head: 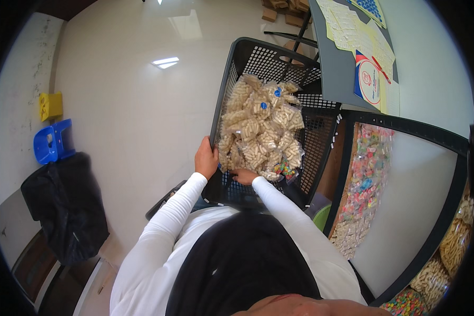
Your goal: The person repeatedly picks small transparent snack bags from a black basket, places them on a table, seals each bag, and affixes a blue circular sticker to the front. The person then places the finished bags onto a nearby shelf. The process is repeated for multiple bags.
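A large black plastic basket [256,193] with latticed walls stands before me. Many clear plastic bags of pale, short, rod-shaped pieces [256,130] are heaped inside it, and one bag of multicoloured pieces [286,169] lies at the near right of the heap. My left hand [206,158] grips the basket's left rim, its thumb on the inner side. Inside the basket, my right hand [244,176] is at the near edge of the heap; its fingertips are partly hidden, and whether it grips a bag cannot be told.
A grey table [333,75] with papers, a printed pad [368,82] and a red pen [381,70] adjoins the basket's far right. A black-framed bin [341,166] with bagged sweets is at the right. Along the left are a blue plastic chair [49,144], a yellow object [51,106] and a black-covered object [69,205].
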Demonstrator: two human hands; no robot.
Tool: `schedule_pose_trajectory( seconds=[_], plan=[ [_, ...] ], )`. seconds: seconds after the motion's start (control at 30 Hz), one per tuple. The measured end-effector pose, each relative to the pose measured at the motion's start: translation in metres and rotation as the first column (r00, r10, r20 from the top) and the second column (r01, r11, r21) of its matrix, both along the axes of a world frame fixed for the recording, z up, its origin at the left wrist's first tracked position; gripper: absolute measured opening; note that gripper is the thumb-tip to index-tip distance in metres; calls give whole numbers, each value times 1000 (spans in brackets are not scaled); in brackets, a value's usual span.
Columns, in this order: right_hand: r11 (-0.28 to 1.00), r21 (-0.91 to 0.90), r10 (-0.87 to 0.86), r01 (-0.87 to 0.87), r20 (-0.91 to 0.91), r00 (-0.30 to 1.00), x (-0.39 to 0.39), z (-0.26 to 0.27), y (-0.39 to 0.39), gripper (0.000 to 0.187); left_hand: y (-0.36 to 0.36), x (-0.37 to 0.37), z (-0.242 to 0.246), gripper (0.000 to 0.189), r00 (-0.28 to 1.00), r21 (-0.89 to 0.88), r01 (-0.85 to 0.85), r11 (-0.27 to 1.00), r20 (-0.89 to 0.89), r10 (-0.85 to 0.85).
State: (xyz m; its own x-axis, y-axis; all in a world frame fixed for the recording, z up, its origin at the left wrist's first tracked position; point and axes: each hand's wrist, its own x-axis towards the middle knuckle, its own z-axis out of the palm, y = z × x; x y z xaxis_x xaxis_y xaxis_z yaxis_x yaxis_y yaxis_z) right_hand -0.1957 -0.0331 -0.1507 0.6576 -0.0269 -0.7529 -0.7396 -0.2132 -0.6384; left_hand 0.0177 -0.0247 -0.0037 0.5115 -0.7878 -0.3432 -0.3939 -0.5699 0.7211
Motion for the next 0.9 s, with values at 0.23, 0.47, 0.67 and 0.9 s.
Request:
schedule_pose_trajectory(
  seconds=[0.23,0.47,0.67,0.9],
  plan=[
    [982,-148,111,-121,-73,991,17,-25,-41,74,0,0,0,23,999,-15,24,1000,25,-23],
    [939,-260,-222,224,36,974,-7,-16,-126,65,-3,-2,2,22,1000,-2,6,1000,5,-6],
    [614,-145,-742,776,229,630,-30,41,-178,57,-3,-3,0,22,1000,-29,6,1000,5,-6],
    [258,-525,-809,811,342,479,-89,80,-150,37,-2,-4,-2,22,999,-15,5,1000,32,-5]
  ],
)
